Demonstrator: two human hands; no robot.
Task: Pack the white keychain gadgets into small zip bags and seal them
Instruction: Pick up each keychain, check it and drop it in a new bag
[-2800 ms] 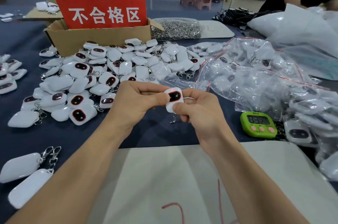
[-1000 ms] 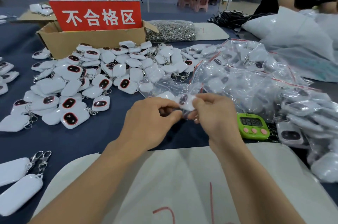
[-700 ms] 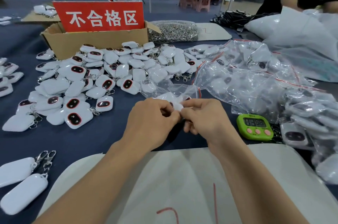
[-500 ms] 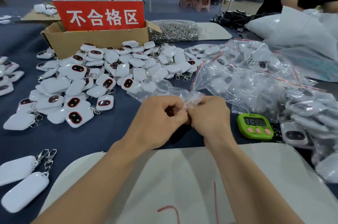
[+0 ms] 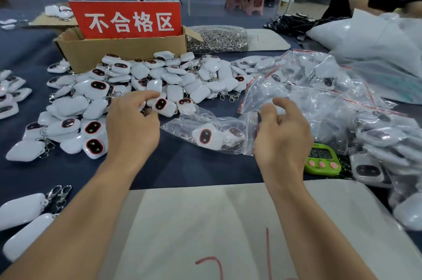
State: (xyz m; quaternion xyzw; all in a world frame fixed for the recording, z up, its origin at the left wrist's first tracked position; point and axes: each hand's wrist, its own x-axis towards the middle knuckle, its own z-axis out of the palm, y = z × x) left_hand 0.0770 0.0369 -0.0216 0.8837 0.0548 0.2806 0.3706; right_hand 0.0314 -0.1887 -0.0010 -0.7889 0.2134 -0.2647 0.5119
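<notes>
Left hand [image 5: 131, 129] loose and empty, fingertips at the loose gadgets [image 5: 164, 74] just ahead. Right hand [image 5: 283, 135] slack, gripping nothing; may brush the bag's mouth, unclear. Zip bag [image 5: 182, 123] lies between the hands. Likely light, floppy, slick film around a hard gadget [image 5: 206, 137]; pinch the zip strip.

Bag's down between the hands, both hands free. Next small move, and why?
Probably close the left hand on the face-up loose gadget at its fingertips. That hand is open over the loose pile; the filled zip bag lies on the table, gripped by neither hand, with the right hand open beside it. Its seal is too unclear to judge.
</notes>
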